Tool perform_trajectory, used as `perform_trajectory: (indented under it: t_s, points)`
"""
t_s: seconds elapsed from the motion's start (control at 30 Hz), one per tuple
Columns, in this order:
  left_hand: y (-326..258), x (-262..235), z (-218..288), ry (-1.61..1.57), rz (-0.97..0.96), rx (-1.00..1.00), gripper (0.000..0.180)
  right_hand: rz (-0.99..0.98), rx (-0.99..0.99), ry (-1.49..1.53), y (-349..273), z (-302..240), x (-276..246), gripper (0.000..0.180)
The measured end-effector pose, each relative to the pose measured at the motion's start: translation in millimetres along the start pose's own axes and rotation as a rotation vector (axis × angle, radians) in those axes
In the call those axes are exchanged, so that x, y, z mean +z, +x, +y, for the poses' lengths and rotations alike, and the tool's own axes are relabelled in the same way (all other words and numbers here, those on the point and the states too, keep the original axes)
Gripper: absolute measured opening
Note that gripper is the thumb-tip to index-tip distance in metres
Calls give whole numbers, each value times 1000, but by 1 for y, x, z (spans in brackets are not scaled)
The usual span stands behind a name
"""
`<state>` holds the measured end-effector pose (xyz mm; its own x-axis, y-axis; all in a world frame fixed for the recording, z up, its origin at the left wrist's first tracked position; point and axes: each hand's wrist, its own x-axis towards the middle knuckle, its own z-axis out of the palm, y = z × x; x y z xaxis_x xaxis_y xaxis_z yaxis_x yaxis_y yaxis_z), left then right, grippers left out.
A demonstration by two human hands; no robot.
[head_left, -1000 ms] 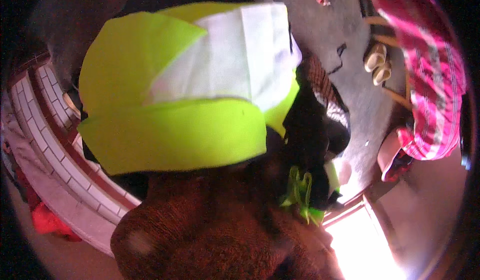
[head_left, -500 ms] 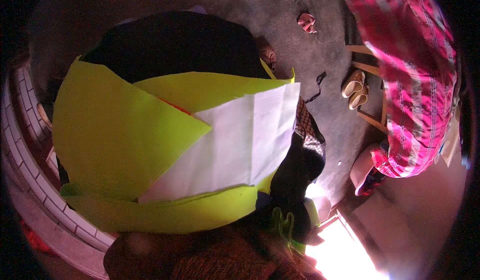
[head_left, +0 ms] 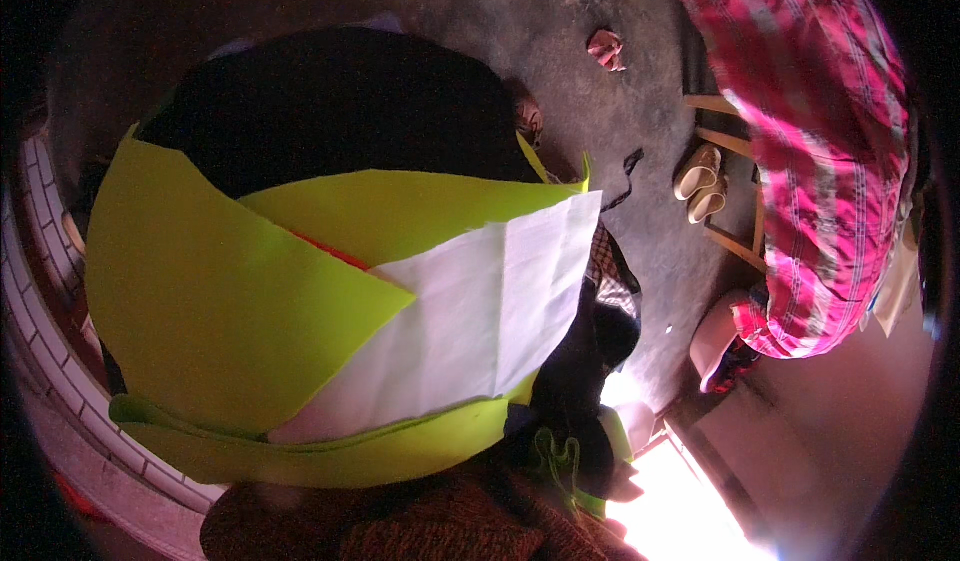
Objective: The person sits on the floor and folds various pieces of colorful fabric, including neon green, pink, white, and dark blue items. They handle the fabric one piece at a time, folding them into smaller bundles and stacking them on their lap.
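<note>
Appearing lower than 1 second ago, yellow-green fabric [head_left: 220, 291] bares more black cloth [head_left: 340, 111]; I cannot tell either grip.

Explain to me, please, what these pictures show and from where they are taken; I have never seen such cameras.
No machine here: a person wears two fisheye cameras on the head. This is the left one's view, looking down, so straight edges bend. In front are yellow cloth and white cloth; beyond, what looks like black cloth. Shoes stand on the floor near pink plaid cloth. Neither hand is visible, so I cannot tell what is held.
</note>
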<state>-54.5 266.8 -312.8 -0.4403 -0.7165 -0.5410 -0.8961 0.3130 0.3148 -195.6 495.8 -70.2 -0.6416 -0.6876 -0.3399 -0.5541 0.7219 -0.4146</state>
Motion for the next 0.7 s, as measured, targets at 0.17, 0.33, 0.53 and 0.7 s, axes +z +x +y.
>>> perform_trajectory:
  t_s: [0.17,0.33,0.53,0.7]
  points:
    - [27,10,12,17,11,19,14,6,-32,26,4,2,5,31]
    - [36,11,18,15,21,90,14,72,-81,30,-1,4,13,30]
    - [8,8,11,19,9,156,15,140,-246,76,9,19,25,30]
    - [-22,4,15,-21,-37,329,15,240,-337,85,5,25,32,29]
